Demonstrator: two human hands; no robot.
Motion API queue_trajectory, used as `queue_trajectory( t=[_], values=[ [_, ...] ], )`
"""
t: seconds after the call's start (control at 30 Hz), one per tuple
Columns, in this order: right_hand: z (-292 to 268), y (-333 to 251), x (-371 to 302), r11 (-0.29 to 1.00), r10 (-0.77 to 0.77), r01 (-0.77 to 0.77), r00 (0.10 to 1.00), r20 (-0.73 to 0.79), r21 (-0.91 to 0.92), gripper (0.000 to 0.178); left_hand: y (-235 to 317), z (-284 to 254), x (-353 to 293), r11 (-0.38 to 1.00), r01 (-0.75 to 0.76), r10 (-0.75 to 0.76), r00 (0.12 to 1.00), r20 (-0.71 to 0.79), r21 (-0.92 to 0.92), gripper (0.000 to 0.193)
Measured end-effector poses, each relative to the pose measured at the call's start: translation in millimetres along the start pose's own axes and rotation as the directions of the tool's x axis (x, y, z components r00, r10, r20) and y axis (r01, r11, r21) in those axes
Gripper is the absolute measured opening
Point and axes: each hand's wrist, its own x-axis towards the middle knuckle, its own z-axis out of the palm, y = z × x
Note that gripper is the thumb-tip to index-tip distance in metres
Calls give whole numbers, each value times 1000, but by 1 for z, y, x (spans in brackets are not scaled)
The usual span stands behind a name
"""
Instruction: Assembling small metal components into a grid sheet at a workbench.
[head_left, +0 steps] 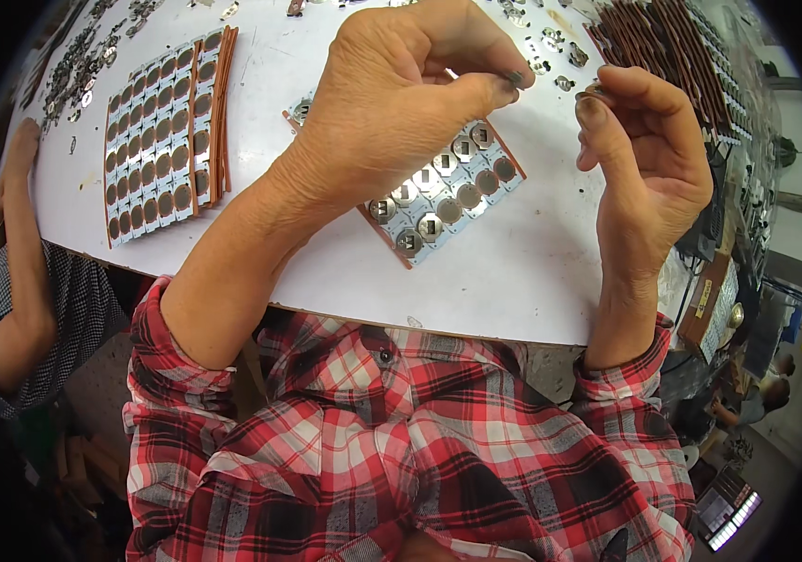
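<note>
My left hand (373, 103) hangs over a light-blue circuit board panel (469, 217), its thumb and fingers pinching a small dark metal piece (516, 79). The panel lies slanted on the table and has rows of dark round pads. Silver metal clips (429, 225) sit on several of the pads; others are bare. Part of the panel is hidden beneath my left hand and wrist. To the right, my right hand (649, 150) is raised with thumb and forefinger pressed together on a small thin piece too small to name. Its other fingers are curled.
A stack of similar panels (151, 145) lies on the left of the white table (401, 300). Loose metal clips (551, 42) are scattered at the back, with a heap (87, 70) at far left. More stacked panels (654, 51) stand back right. Another person's arm (22, 272) rests at the left edge.
</note>
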Motion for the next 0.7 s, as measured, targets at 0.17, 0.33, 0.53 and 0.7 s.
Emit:
queue_trajectory(
  t=[0.17, 0.33, 0.53, 0.7],
  values=[
    [-1, -2, -3, 999, 30, -27, 995, 93, -35, 20, 1, -3, -1, 998, -21, 21, 1000, 9, 55, 10],
    [2, 1, -2, 947, 254, -294, 931, 264, 126, 15, 4, -4, 0, 989, -55, 51, 998, 30, 135, 8],
    [12, 4, -5, 897, 333, -412, 868, 368, 162, 11, 2, -7, 0, 973, -120, 112, 992, 54, 199, 5],
    [11, 4, -3, 896, 351, -420, 869, 349, 145, 13, -1, -11, -1, 976, -133, 121, 990, 77, 174, 4]
  ],
)
